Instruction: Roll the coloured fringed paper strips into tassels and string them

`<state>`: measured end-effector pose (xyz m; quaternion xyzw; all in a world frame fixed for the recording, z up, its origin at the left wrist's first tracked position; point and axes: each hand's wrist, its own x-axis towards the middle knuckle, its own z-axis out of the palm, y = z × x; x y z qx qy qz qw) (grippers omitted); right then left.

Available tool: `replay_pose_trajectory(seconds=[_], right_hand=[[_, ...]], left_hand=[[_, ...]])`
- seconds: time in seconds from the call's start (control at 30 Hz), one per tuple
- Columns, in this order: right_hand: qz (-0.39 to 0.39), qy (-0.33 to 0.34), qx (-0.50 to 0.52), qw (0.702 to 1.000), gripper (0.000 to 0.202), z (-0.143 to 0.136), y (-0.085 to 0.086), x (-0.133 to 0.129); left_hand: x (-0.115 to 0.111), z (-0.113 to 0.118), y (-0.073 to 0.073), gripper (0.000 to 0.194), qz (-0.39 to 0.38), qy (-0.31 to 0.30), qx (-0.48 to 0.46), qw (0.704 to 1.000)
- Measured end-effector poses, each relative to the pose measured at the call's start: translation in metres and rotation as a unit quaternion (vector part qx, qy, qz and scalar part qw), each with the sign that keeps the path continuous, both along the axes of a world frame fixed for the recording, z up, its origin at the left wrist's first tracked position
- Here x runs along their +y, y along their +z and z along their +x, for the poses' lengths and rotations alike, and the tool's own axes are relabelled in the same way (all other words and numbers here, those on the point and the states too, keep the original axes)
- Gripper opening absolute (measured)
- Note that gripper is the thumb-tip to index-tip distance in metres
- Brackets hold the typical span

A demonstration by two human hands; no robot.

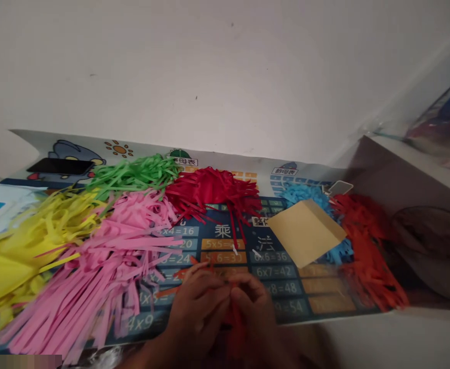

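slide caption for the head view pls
Left hand and right hand hold orange strips at a printed mat, pink strips and red strips nearby.

the left hand (200, 302) and the right hand (252, 302) hold together some orange-red paper strips (236, 325). pink paper strips (105, 256) lie to the left, crimson paper strips (209, 187) behind, on a multiplication-table mat (274, 271).

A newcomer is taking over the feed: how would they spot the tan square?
Find the multiplication mat. Toward its right end, between the crimson pile and the orange-red pile, the tan square lies over blue strips. Its broad, uncut face sets it apart from these shredded neighbours.
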<state>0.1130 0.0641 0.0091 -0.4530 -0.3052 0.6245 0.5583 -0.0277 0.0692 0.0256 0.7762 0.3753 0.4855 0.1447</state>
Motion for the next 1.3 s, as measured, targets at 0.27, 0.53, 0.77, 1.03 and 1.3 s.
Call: replay_pose_trajectory(seconds=[0.27,0.53,0.77,1.03,1.3], right_hand=[[0.047,-0.035,0.024,0.998,0.02,-0.008,-0.005,0.0],[0.138,-0.083,-0.537,0.828,0.021,0.073,-0.036,0.059],[0.141,-0.041,-0.578,0.803,0.017,0.095,-0.045,0.077],[0.134,0.092,-0.305,0.938,0.007,0.037,-0.001,0.008],[0.112,0.051,-0.228,0.966,0.006,0.024,-0.009,0.001]], left_hand=[[0.01,0.007,-0.005,0.016,-0.037,-0.038,-0.033,0.998],[0.012,-0.025,0.005,0.022,-0.312,-0.015,-0.173,0.934],[0.013,-0.012,0.002,0.019,-0.473,-0.046,-0.191,0.859],[0.005,-0.008,-0.007,0.014,-0.393,0.006,-0.105,0.913],[0.0,-0.01,-0.003,0.014,-0.274,0.002,-0.031,0.961]])
